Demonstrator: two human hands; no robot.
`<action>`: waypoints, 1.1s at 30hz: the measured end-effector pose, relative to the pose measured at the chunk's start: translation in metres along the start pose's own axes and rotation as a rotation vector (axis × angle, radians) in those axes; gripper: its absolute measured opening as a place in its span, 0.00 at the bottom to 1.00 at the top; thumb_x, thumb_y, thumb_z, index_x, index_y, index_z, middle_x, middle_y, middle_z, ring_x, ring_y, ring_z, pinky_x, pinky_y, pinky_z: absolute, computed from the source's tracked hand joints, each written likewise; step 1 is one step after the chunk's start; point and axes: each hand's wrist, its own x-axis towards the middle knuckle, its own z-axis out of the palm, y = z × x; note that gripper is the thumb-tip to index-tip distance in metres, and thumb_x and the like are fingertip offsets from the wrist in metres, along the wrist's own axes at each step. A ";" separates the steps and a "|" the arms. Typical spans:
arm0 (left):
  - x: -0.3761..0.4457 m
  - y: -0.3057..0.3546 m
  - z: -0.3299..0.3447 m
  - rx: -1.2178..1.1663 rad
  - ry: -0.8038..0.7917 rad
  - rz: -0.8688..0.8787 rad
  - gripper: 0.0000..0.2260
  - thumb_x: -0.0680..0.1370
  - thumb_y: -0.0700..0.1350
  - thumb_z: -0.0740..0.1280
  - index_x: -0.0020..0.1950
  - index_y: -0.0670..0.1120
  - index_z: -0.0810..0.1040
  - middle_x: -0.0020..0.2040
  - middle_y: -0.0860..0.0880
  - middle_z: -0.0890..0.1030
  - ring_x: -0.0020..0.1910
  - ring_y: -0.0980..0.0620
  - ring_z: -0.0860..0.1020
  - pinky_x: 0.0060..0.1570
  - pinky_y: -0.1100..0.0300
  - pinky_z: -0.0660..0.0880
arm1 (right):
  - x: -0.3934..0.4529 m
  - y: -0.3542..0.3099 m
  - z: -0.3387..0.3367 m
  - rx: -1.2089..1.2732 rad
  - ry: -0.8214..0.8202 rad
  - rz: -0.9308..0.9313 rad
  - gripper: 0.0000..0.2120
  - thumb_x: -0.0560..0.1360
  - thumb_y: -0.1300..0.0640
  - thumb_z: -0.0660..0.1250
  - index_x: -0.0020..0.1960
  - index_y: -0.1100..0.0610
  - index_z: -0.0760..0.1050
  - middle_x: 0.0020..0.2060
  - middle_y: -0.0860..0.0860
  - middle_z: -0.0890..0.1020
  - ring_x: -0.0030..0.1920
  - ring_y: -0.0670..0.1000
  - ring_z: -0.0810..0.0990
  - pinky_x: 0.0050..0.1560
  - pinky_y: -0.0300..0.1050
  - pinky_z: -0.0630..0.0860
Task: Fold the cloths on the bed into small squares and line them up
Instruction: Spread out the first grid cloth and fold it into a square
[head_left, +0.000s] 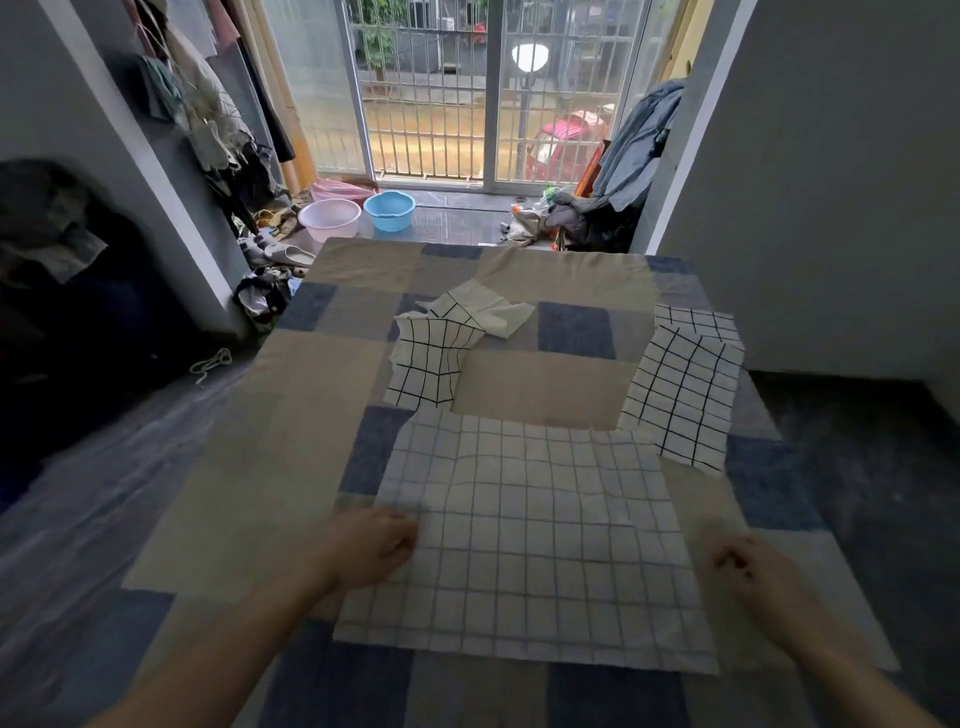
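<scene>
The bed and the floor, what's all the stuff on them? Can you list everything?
Large cloth: one, white with a thin grey grid, spread flat nearest the person.
Right cloth: one, white with black grid, right side of the bed.
Crumpled cloths: a rumpled bunch, white with black grid, mid-bed.
Bedcover: one, beige and blue patchwork.
Basins: white, blue, pink, on the floor by the barred door.
Slippers: pale, left of the bed.
Hanging clothes: many, left wall.
Left hand: at the large cloth's left edge.
Right hand: at its right edge.
</scene>
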 end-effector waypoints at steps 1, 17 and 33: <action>0.009 0.005 0.007 0.016 0.088 0.027 0.08 0.76 0.52 0.57 0.45 0.56 0.76 0.48 0.58 0.80 0.44 0.58 0.78 0.40 0.65 0.71 | 0.000 -0.008 0.003 -0.018 0.006 -0.016 0.18 0.70 0.70 0.66 0.41 0.45 0.76 0.44 0.53 0.80 0.44 0.56 0.78 0.43 0.48 0.73; 0.131 0.066 0.095 -0.085 0.093 -0.003 0.28 0.79 0.52 0.54 0.78 0.50 0.53 0.79 0.50 0.54 0.78 0.50 0.49 0.73 0.50 0.48 | 0.042 -0.160 0.160 -0.093 -0.003 -0.450 0.28 0.77 0.51 0.52 0.76 0.56 0.58 0.76 0.54 0.61 0.76 0.51 0.56 0.73 0.56 0.56; 0.128 0.063 0.098 -0.022 0.023 -0.123 0.26 0.81 0.56 0.50 0.79 0.56 0.49 0.80 0.51 0.49 0.78 0.51 0.45 0.74 0.48 0.46 | 0.046 -0.126 0.171 -0.276 -0.043 -0.268 0.30 0.79 0.43 0.49 0.79 0.50 0.50 0.78 0.51 0.53 0.78 0.49 0.48 0.74 0.54 0.44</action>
